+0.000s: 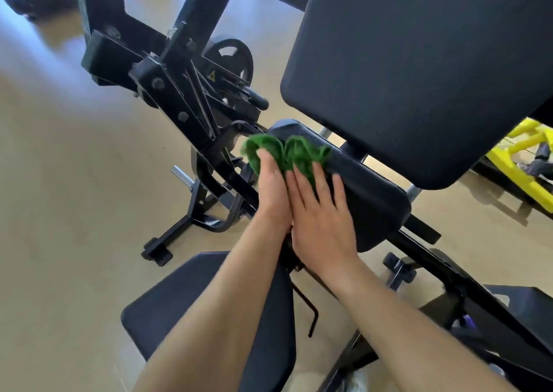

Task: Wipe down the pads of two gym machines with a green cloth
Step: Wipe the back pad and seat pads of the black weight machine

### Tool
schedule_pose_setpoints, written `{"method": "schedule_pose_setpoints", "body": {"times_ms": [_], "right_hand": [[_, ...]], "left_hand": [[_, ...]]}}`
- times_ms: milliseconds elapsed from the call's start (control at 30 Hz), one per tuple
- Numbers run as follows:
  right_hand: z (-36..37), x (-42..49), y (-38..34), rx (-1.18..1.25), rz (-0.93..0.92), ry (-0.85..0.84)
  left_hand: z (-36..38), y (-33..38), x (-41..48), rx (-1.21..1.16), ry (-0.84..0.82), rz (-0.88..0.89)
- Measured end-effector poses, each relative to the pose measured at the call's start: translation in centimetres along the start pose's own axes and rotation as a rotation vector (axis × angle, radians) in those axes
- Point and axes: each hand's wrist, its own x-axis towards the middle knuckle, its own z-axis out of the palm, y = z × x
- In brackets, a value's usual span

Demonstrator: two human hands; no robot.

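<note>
Right fingers (318, 182): straight and spread wide; they lie flat, tips on the near edge of the green cloth (294, 152), little finger on the bare pad; they grip nothing
Left fingers (264, 161): long and fairly straight, laid over the left part of the cloth and pressing it down; the thumb is hidden, so you cannot see a pinch
Both hands: side by side and touching, right hand (321, 218) a bit nearer to you than the left hand (272, 191)
Cloth: bunched in two humps, sitting on the far left end of the small pad (371, 200), just past your fingertips
Small pad: long and thin; its long way runs from the cloth, up and left, down to the right; most of it lies bare to the right of your hands
Nearer hand: the right one sits closest to that bare part; my guess is the wipe should slide that way, along the long side
Big pad (419, 71): hangs just above the small pad
Seat pad (179, 308): under your arms
Farther out: black frame (167, 92), tan floor (59, 182), yellow machine (520, 167) at the right edge
</note>
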Motion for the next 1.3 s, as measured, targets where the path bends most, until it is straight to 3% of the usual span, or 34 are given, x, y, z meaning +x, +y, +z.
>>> {"method": "schedule_pose_setpoints", "body": {"times_ms": [167,533,867,1000,1133,1300], "right_hand": [[-2.0,4.0,0.0,-0.169,-0.09,-0.032],[-0.5,-7.7,4.6,-0.346,-0.056,-0.228],[-1.5,5.1,-0.2,-0.582,-0.297,-0.125],[-0.2,4.6,-0.9,-0.597,-0.245,-0.132],[1.4,-1.5,1.2,-0.482,-0.125,-0.16],[2.3,-8.9,4.1,-0.268,0.094,-0.1]], "left_hand": [[0.0,1.2,1.8,0.084,0.013,0.02],[1.7,-9.6,-10.0,0.028,-0.118,-0.192],[0.4,-0.4,-1.2,-0.113,0.016,-0.021],[-0.4,-1.0,-0.8,-0.156,0.0,-0.078],[-0.3,-5.8,-4.2,-0.037,0.021,-0.153],[1.0,-9.0,-12.2,0.085,-0.122,-0.253]]}}
